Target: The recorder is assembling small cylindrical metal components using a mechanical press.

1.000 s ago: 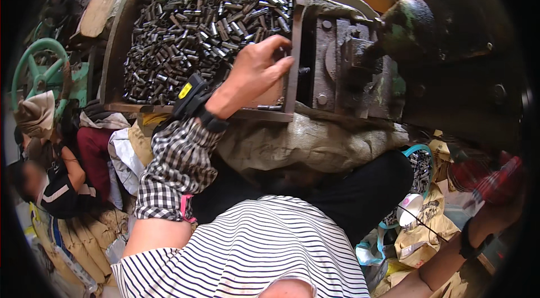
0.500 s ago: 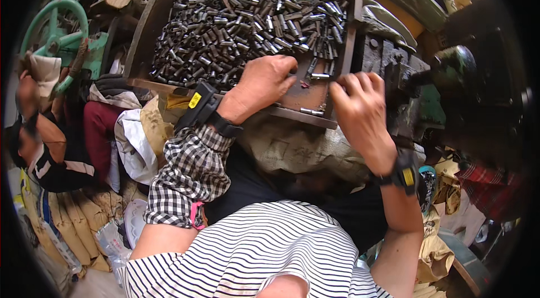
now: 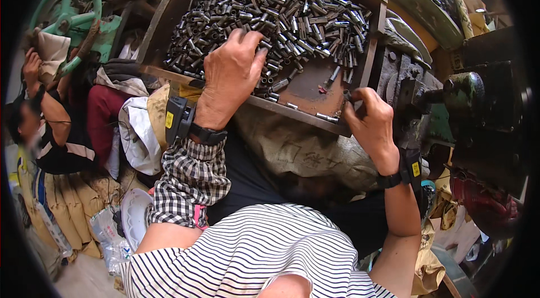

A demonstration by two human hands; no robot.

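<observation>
A shallow wooden tray (image 3: 315,119) in front of me holds a heap of short metal tubes (image 3: 270,11). Over the heap's near left part, my left hand (image 3: 230,78) reaches in palm down, its thumb and fingers apart. No tube shows in its grasp, though its fingertips are partly lost among the pieces. My right hand (image 3: 370,121) is at the tray's near right corner with fingers curled in and thumb against the index finger. A small dark end shows at those fingertips, too small to name. Close by, a loose tube (image 3: 327,118) lies along the front wall.
Dark machinery (image 3: 484,90) stands close on the right. At the left are a green handwheel (image 3: 67,16) and another person (image 3: 53,123) holding a cloth. A second wooden bin (image 3: 419,11) of metal pieces sits at the far right. A sack (image 3: 304,151) hangs below the tray.
My left hand has moved left and away from me, from the tray's bare patch onto the heap, its fingers spreading. My right hand's fingers have curled in at the corner. The whole view has shifted slightly.
</observation>
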